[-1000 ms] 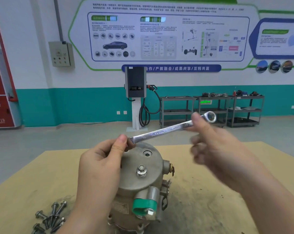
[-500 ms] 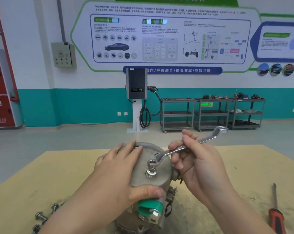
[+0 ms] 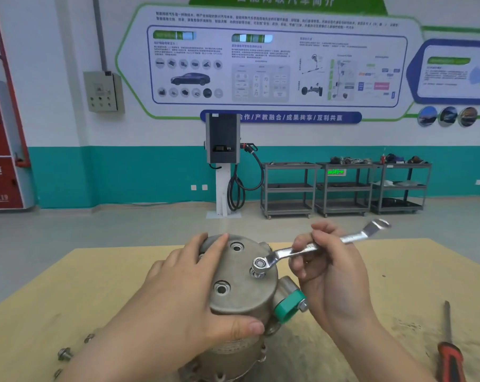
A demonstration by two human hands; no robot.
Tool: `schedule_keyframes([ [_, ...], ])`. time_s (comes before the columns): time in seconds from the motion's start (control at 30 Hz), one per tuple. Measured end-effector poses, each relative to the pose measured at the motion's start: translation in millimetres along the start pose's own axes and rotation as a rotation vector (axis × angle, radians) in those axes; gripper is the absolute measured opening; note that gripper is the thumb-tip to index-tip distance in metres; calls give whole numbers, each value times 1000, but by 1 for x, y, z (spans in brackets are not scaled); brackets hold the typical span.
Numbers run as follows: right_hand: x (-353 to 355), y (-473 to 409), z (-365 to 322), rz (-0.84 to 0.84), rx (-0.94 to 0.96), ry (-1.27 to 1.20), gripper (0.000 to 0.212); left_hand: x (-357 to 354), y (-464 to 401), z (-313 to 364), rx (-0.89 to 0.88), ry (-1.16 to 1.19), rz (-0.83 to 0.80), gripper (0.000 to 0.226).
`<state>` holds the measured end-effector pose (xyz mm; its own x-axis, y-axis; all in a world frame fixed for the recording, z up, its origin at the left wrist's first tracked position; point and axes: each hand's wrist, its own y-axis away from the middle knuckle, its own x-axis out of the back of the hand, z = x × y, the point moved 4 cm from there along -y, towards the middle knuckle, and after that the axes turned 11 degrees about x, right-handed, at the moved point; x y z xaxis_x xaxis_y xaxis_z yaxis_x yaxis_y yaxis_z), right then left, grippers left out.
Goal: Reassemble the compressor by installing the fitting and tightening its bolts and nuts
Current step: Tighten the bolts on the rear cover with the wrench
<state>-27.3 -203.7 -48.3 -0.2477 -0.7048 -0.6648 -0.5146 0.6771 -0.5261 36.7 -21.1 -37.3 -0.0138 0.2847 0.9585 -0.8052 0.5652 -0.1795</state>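
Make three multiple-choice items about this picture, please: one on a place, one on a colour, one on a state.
1. Where is the screwdriver?
A. on the table, right of the compressor
B. on top of the compressor
C. in the left hand

2. What colour is the cap on the compressor's side port?
A. red
B. green
C. yellow

3. What is the wrench's ring end doing?
A. lying flat on the table
B. hanging in the air
C. sitting over a bolt on the compressor's top

Answers:
1 A, it lies on the table near the lower right corner.
2 B, the cap is plainly green.
3 C, the ring surrounds the bolt head while the right hand grips the shaft and the left hand holds the compressor.
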Motion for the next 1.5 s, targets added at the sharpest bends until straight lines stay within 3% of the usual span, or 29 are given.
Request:
schedule_keyframes([
  [0.13,3,21,-10,-88,394,106,20,-2,3,7,15,-58,8,119],
  [0.2,-7,35,-20,-271,692,449,16,-2,6,8,52,-37,-27,109],
  [0.27,-25,46,-19,-526,930,798,14,-1,9,3,103,30,22,122],
  [0.33,-41,51,-13,-693,1016,989,20,0,7,-3,160,62,145,127],
  [0.4,-51,51,-10,-769,968,1051,20,-1,1,-4,223,83,202,115],
  [0.53,-54,50,-14,-809,888,1040,20,-12,-6,0,288,285,109,138],
  [0.6,-54,46,-22,-738,792,969,17,-11,-4,-1,311,354,142,144],
  [0.7,-45,31,-31,-493,423,587,7,-8,-3,1,260,369,123,149],
  [0.77,-36,17,-33,-362,216,378,24,-5,-5,2,179,395,84,144],
  [0.9,-21,-3,-26,-212,-53,127,62,-1,-9,1,-19,450,52,112],
  [1.07,-7,-12,-15,-116,-176,45,18,-2,-13,-6,-119,451,47,105],
  [1.27,-4,-15,-9,-158,-222,20,36,-4,-14,-9,-153,458,62,103],
  [1.5,1,-16,-2,-152,-284,-31,31,-2,-14,-13,-154,503,41,105],
])
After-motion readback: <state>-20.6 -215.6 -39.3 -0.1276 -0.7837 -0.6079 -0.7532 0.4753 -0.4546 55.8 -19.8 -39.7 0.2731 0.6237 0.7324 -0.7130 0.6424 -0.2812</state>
